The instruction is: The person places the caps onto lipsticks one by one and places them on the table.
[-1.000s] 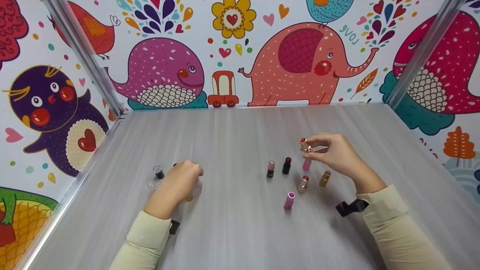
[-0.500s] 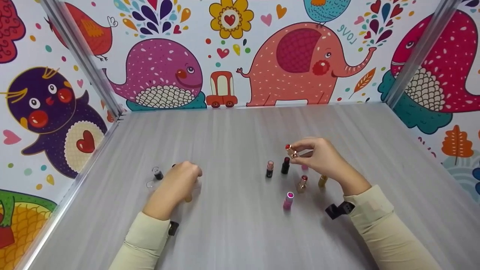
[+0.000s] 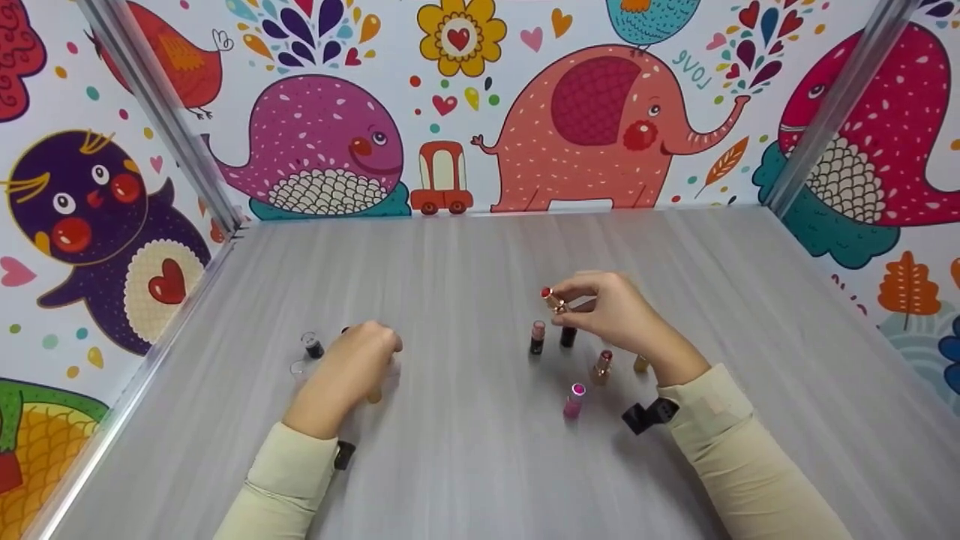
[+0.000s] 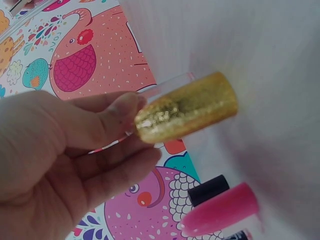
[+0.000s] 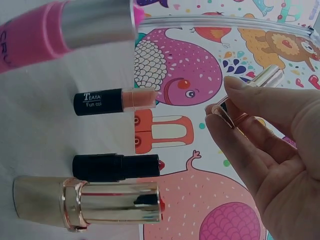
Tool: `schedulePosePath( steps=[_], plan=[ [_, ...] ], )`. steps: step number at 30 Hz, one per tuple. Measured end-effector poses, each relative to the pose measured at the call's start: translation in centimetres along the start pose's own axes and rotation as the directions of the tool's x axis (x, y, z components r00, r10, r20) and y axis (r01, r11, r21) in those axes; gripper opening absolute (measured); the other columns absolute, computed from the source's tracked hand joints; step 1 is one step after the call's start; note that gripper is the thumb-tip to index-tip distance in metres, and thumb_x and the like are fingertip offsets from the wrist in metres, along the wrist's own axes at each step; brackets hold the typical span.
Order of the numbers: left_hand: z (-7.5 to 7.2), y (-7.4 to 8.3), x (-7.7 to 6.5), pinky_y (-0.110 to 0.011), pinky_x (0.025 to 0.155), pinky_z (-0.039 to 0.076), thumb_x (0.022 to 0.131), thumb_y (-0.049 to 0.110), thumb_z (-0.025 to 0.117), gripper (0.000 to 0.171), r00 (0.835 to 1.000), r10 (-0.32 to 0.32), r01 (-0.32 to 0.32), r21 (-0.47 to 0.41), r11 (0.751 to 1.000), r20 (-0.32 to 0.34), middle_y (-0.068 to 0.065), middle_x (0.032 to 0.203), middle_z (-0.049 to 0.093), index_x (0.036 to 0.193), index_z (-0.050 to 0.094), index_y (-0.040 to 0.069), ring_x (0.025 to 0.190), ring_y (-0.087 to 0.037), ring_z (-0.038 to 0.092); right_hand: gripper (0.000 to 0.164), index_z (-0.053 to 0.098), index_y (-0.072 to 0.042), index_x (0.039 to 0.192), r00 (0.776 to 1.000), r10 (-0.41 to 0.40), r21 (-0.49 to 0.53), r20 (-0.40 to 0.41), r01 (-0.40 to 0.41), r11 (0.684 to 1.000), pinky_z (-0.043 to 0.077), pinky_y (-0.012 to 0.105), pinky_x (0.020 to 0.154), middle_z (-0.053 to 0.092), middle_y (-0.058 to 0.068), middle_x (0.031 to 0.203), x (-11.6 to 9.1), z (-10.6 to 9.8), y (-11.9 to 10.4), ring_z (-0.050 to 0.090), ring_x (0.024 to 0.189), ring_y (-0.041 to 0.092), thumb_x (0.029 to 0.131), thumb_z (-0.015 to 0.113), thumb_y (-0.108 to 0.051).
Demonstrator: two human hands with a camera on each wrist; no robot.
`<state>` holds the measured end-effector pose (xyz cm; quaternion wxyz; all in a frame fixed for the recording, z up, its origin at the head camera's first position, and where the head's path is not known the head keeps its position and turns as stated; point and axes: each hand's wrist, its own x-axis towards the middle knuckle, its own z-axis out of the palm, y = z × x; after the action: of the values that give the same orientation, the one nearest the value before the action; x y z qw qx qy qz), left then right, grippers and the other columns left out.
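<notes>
My right hand (image 3: 619,319) pinches a gold lipstick (image 3: 556,303) with a red tip, raised over the standing lipsticks and tilted to the left. Thumb and fingers of my left hand (image 3: 351,367) close around a clear cap (image 4: 167,86), seen in the left wrist view. Nearer that camera, a gold glittery cap (image 4: 192,107) overlaps the clear one. Beneath the right hand stand a peach lipstick (image 3: 538,337) and a black one (image 3: 568,337), the latter partly covered by the fingers. A gold lipstick with a red tip (image 3: 602,367) and a magenta lipstick (image 3: 574,401) stand closer to me.
By the left hand stand a small clear-and-black cap (image 3: 312,345) and a clear cap (image 3: 298,368). The left wrist view also has a pink cap (image 4: 220,210) and a black cap (image 4: 209,190). A gold tube (image 3: 640,364) is half hidden behind the right wrist. Patterned panels enclose the table.
My right hand has moved left with the gold lipstick, from above the pink lipstick to near the peach one. It now hides the pink lipstick. The left hand has stayed in place.
</notes>
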<state>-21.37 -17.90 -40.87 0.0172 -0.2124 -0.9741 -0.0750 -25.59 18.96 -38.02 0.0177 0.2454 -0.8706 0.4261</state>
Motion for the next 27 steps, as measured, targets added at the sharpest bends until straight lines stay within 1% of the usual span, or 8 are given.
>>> schedulePosePath(
  steps=[7, 12, 15, 17, 21, 23, 24, 27],
  plan=[
    [-0.3, 0.2, -0.2, -0.044, 0.079, 0.065, 0.064, -0.026, 0.081, 0.047, 1.0, 0.001, -0.001, -0.005, 1.0, 0.002, -0.021, 0.108, 0.077, 0.107, 0.078, -0.006, 0.103, -0.041, 0.074, 0.031, 0.081, -0.006, 0.115, 1.0, 0.001, 0.018, -0.006, -0.001, 1.0, 0.063, 0.035, 0.089, 0.077, 0.003, 0.108, -0.2, -0.2, -0.2, 0.074, 0.108, 0.022, 0.085, 0.089, -0.001],
    [-0.2, 0.2, -0.3, -0.044, 0.084, 0.064, 0.067, -0.024, 0.081, 0.044, 1.0, -0.018, 0.018, -0.01, 1.0, 0.016, -0.021, 0.109, 0.076, 0.108, 0.077, -0.007, 0.104, -0.041, 0.073, 0.034, 0.08, -0.003, 0.117, 1.0, -0.016, 0.036, 0.005, 0.016, 0.999, 0.063, 0.038, 0.09, 0.078, 0.005, 0.111, -0.2, 0.0, 0.0, 0.075, 0.108, 0.024, 0.084, 0.089, 0.0],
    [-0.5, -0.1, -0.3, -0.045, 0.085, 0.064, 0.066, -0.021, 0.086, 0.046, 0.999, -0.026, 0.026, -0.014, 1.0, 0.019, -0.02, 0.109, 0.076, 0.108, 0.078, -0.007, 0.102, -0.039, 0.074, 0.034, 0.08, -0.004, 0.116, 1.0, -0.021, 0.044, 0.0, 0.021, 0.999, 0.063, 0.038, 0.089, 0.078, 0.006, 0.111, -0.2, 0.0, 0.1, 0.075, 0.108, 0.025, 0.084, 0.089, 0.002],
    [-0.7, -0.3, -0.3, -0.045, 0.084, 0.063, 0.066, -0.021, 0.086, 0.045, 1.0, -0.024, 0.024, -0.026, 0.999, -0.006, -0.02, 0.106, 0.077, 0.108, 0.078, -0.007, 0.099, -0.037, 0.074, 0.033, 0.08, -0.004, 0.116, 1.0, -0.021, 0.051, -0.007, 0.021, 0.998, 0.063, 0.036, 0.089, 0.078, 0.005, 0.111, -0.2, -0.1, 0.1, 0.075, 0.107, 0.024, 0.084, 0.089, 0.003],
    [-1.4, -0.8, -0.7, -0.046, 0.084, 0.063, 0.08, -0.019, 0.08, 0.028, 0.994, -0.018, 0.011, -0.066, 0.998, -0.105, -0.021, 0.103, 0.077, 0.106, 0.079, -0.008, 0.095, -0.037, 0.076, 0.031, 0.08, -0.004, 0.115, 1.0, -0.016, 0.051, -0.015, 0.016, 0.999, 0.063, 0.032, 0.088, 0.077, 0.005, 0.11, -0.3, -0.3, 0.4, 0.075, 0.106, 0.023, 0.085, 0.088, 0.002],
    [-1.8, -0.9, -0.8, -0.046, 0.083, 0.063, 0.082, -0.018, 0.079, 0.026, 0.99, -0.019, 0.009, -0.067, 0.998, -0.14, -0.022, 0.102, 0.077, 0.106, 0.079, -0.008, 0.096, -0.037, 0.076, 0.031, 0.08, -0.005, 0.115, 1.0, -0.006, 0.038, -0.018, 0.006, 0.999, 0.063, 0.032, 0.088, 0.077, 0.004, 0.11, -0.3, -0.4, 0.4, 0.075, 0.106, 0.023, 0.086, 0.088, 0.001],
    [-1.9, -1.0, -0.8, -0.046, 0.084, 0.063, 0.087, -0.016, 0.076, 0.021, 0.987, -0.018, 0.008, -0.065, 0.998, -0.157, -0.022, 0.103, 0.077, 0.106, 0.079, -0.009, 0.097, -0.038, 0.076, 0.03, 0.08, -0.006, 0.115, 1.0, 0.0, 0.031, -0.018, 0.001, 1.0, 0.063, 0.032, 0.088, 0.077, 0.004, 0.11, -0.3, -0.4, 0.5, 0.075, 0.106, 0.023, 0.086, 0.088, 0.0],
    [-2.2, -1.0, -1.0, -0.046, 0.083, 0.063, 0.089, -0.014, 0.076, 0.019, 0.983, -0.018, 0.009, -0.051, 0.999, -0.182, -0.022, 0.102, 0.076, 0.107, 0.079, -0.009, 0.098, -0.038, 0.076, 0.03, 0.08, -0.006, 0.115, 1.0, 0.008, 0.013, -0.016, -0.008, 1.0, 0.063, 0.034, 0.089, 0.077, 0.003, 0.109, -0.4, -0.4, 0.5, 0.075, 0.106, 0.022, 0.086, 0.088, -0.001]
  ],
)
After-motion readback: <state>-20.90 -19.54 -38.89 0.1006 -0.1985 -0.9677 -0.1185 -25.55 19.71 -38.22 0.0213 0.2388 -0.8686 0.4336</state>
